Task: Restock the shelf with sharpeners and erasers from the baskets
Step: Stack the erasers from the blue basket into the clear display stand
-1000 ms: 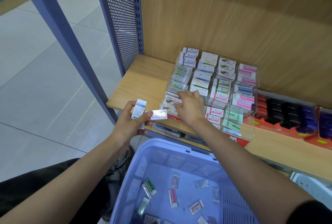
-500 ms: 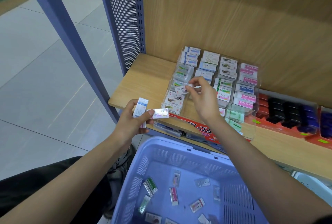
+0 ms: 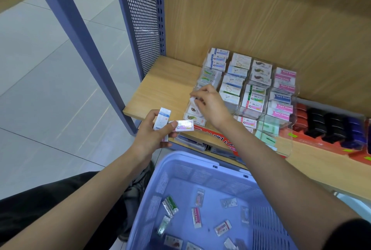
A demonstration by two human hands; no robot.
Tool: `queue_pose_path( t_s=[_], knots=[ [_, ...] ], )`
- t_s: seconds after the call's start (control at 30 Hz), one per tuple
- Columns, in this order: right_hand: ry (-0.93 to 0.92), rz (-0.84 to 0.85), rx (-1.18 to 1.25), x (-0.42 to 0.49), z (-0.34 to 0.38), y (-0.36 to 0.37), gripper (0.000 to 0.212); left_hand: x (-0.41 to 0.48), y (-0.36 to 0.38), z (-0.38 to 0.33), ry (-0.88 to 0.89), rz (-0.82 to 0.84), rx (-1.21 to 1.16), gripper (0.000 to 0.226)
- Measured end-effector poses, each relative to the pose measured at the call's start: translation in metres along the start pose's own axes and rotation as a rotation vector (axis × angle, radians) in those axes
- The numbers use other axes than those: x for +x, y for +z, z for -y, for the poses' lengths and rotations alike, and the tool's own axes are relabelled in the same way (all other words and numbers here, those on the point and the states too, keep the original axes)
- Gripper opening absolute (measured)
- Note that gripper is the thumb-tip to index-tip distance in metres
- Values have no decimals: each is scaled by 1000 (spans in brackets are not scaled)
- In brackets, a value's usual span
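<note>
- Where the view lies closest to the person, a lilac basket (image 3: 192,162) sits below the shelf edge, between the two bare forearms. Loose wrapped erasers are scattered on its floor, among them a pink eraser (image 3: 196,217) marked Hard Eraser and a green eraser (image 3: 171,205)
- Just beyond the basket's far rim, the left hand (image 3: 152,137) is curled round two small packs. A blue-and-white eraser (image 3: 162,118) stands upright above the fingers. A shiny pinkish eraser (image 3: 184,125) sticks out sideways to the right, held down by the thumb
- A little farther on, the right hand (image 3: 211,105) reaches over the front of the wooden shelf (image 3: 160,89). Its fingertips pinch a white wrapped eraser (image 3: 193,100) over the leftmost column of the display. Whether that pack touches the ones beneath it cannot be told
- The clear rack (image 3: 285,141) stands on the shelf in stepped tiers, four columns wide, with packs lying face up in its compartments. The right column holds pink and blue Hard Eraser packs (image 3: 281,107), and the front right compartments hold pale green packs (image 3: 268,129)
- To the right of the rack, a red tray (image 3: 313,141) carries rows of red, black and blue blocks (image 3: 333,125), too blurred to make out in detail
- Farthest off are the wood-grain back panel (image 3: 261,18), the perforated side panel (image 3: 140,18), a slanting blue post (image 3: 76,45) and the grey tiled floor (image 3: 40,89)
</note>
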State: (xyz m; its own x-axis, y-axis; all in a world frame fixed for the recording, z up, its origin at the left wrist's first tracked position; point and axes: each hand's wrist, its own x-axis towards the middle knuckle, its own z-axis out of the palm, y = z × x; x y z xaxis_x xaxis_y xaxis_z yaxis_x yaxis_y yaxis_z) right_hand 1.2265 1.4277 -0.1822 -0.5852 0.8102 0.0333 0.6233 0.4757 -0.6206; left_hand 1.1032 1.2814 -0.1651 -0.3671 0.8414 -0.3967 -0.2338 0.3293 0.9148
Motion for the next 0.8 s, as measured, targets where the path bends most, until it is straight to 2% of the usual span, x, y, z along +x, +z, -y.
queue_pose_path(
  t_s=[0.17,0.33,0.53,0.6,0.67,0.8],
  knots=[
    [114,48,-20,-13,-4,9,51,2,0,2,-1,-1,-11,34],
    [12,-126,-169,-12,-9,19,40,3,1,4,3,14,-23,33],
    [-57,-66,-219,-8,-13,19,34,3,0,7,-7,10,-26,30],
    [-76,-132,-125,-22,-9,16,30,2,0,8,-9,16,-24,30],
    [14,-188,74,-42,-1,12,22,0,1,8,-7,21,-23,28],
    [251,36,669,-81,20,3,8,-3,4,8,17,30,-44,21]
  ],
)
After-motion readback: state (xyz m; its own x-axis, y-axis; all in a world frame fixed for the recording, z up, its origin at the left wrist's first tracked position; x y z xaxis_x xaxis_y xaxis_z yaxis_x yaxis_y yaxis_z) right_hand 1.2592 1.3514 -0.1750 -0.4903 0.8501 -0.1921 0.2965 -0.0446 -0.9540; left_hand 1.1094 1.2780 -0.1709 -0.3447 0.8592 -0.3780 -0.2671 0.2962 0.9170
